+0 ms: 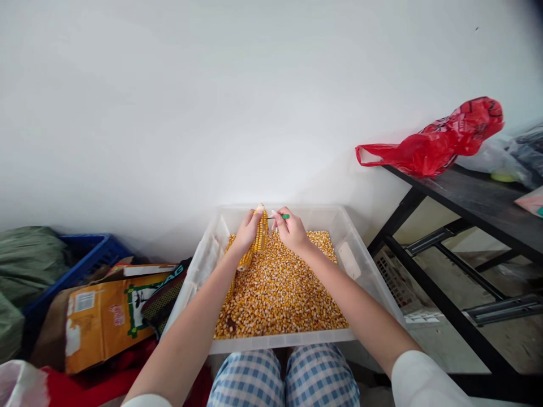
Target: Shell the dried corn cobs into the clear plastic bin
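While a seated person leans both bare forearms over a clear plastic tub (280,341), the two hands meet above its far half. The left hand (247,230) is curled closed around a yellow ear of corn (262,233), which it holds nearly upright, pale end at the top. This grip probably steadies the ear and leaves its right side exposed to the other hand. The right hand (292,227) is closed in a pinch, fingers bent around a small green-handled tool (285,216). The tool's thin shaft points left at the ear, near its top; whether the tip touches is too small to tell.

A second ear (245,262) lies tilted below the left hand, on a broad bed of loose kernels (284,294). Because the work sits inside the tub's raised walls, anything dropped from the ear would likely land among those kernels. The tub stands between the white wall (254,102) and the person's blue-checked knees (248,379), seemingly to keep it within easy reach; what supports it is hidden.

To the right, a red plastic bag (441,144) rests on a black table (483,192).
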Demonstrator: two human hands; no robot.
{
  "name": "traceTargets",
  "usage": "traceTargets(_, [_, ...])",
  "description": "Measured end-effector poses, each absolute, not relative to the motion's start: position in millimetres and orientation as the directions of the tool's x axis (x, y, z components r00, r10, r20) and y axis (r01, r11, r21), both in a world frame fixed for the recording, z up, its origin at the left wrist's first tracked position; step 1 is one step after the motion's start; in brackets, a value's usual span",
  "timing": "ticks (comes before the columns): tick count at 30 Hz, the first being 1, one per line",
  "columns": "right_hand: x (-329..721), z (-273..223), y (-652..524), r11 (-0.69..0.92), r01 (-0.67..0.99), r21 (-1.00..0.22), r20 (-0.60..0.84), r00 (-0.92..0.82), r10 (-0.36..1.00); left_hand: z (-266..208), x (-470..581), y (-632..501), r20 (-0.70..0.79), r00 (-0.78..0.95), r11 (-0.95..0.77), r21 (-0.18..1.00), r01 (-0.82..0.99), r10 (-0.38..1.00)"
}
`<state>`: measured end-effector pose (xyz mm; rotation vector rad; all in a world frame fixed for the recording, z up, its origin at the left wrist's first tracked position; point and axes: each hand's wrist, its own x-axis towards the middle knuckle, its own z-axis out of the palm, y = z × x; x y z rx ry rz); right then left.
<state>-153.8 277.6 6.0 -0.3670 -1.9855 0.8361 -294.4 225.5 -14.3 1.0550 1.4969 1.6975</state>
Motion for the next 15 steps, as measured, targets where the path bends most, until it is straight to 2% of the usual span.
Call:
traceTargets(3, [-157.4, 3.4, 276.8, 0.626, -0.153, -0.765, 0.601, -0.519, 0.608, -11.9, -295.1, 223.5, 0.170, -0.489, -0.149, 0.985, 0.082, 0.855])
traceTargets(9, [-163.0, 2.8, 275.3, 0.417, -0.303, -0.857, 0.516, -0.479, 0.710, -4.1, -291.2, 217.7, 0.083, -0.384, -0.118, 0.991, -0.067, 0.920])
traceTargets(15, [-164.0, 6.1, 268.5, 0.390, -0.312, -0.866, 0.497, -0.453, 0.740, -7.8, -291.5, 216.9, 0.068, -0.364, -0.112, 0.988, -0.104, 0.929])
